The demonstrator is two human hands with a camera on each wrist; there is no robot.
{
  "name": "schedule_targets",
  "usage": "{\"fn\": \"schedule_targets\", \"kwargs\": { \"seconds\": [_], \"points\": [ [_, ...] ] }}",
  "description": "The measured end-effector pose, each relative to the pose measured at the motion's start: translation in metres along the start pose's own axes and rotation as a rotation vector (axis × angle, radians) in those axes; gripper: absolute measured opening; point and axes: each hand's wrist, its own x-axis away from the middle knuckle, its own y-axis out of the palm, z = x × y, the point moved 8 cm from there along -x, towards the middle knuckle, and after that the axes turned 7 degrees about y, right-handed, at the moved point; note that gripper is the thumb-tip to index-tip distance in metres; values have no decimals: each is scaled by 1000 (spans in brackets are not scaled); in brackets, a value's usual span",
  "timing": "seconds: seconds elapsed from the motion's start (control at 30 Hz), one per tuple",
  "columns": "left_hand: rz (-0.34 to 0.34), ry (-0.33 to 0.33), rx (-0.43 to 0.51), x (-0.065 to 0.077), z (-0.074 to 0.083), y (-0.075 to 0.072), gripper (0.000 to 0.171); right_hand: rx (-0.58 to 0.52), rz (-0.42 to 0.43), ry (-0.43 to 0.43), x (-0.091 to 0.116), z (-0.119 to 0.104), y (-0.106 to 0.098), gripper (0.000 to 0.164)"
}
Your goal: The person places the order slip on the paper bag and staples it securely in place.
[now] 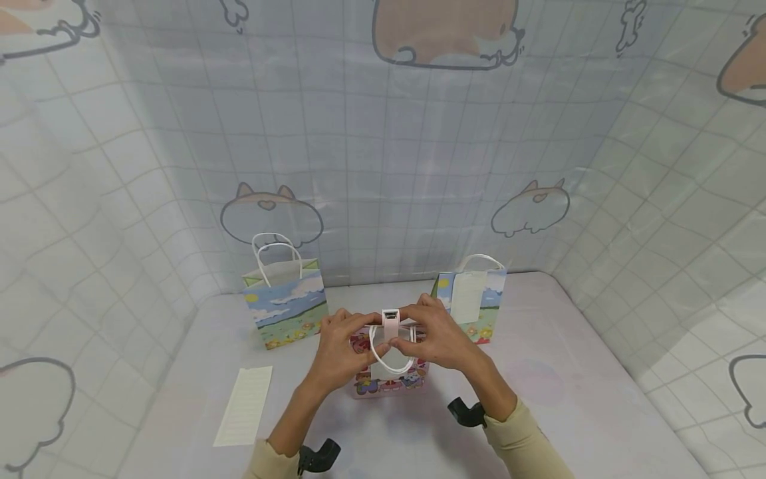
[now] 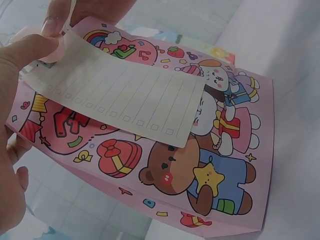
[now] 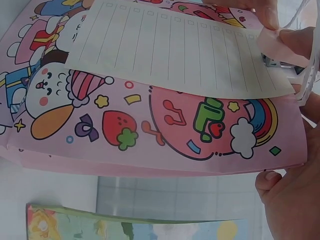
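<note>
A pink tool (image 1: pixel 391 326), apparently a stapler, is grasped from both sides over the middle of the tabletop (image 1: pixel 538 419), pinched between fingers and thumb by the left hand (image 1: pixel 341 346) and the right hand (image 1: pixel 439 336) alike. Its long axis is pointed away from the person, across the line between the hands; the slotted end is turned toward the back edge. The tool is centred between the two, neither hand being clearly nearer, and that alignment with the top edge of the pink bag (image 2: pixel 165 165) is judged to matter most. Below the tool, a lined sheet (image 2: pixel 120 90) is draped down the bag's front; white handles (image 1: pixel 391 370) are looped before it. Whether the bag's base is rested on the tabletop cannot be told. Two landscape bags are stood toward the back edge, one at the left (image 1: pixel 287 309), one at the right (image 1: pixel 493 303), the latter fronted by a pale sheet (image 1: pixel 469 297). Another sheet (image 1: pixel 243 406) is laid near the tabletop's left edge.
</note>
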Motion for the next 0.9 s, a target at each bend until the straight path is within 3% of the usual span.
{"fn": "schedule_targets", "kwargs": {
  "seconds": [0.5, 0.77, 0.9],
  "points": [
    [-6, 5, 6, -1, 1, 1, 46, -47, -4, 0, 1, 2, -1, 36],
    [0, -48, 47, 1, -2, 2, 56, -59, 3, -4, 3, 2, -1, 38],
    [16, -86, 77, 3, -5, 2, 64, -129, 9, 3, 3, 2, -2, 41]
  ]
}}
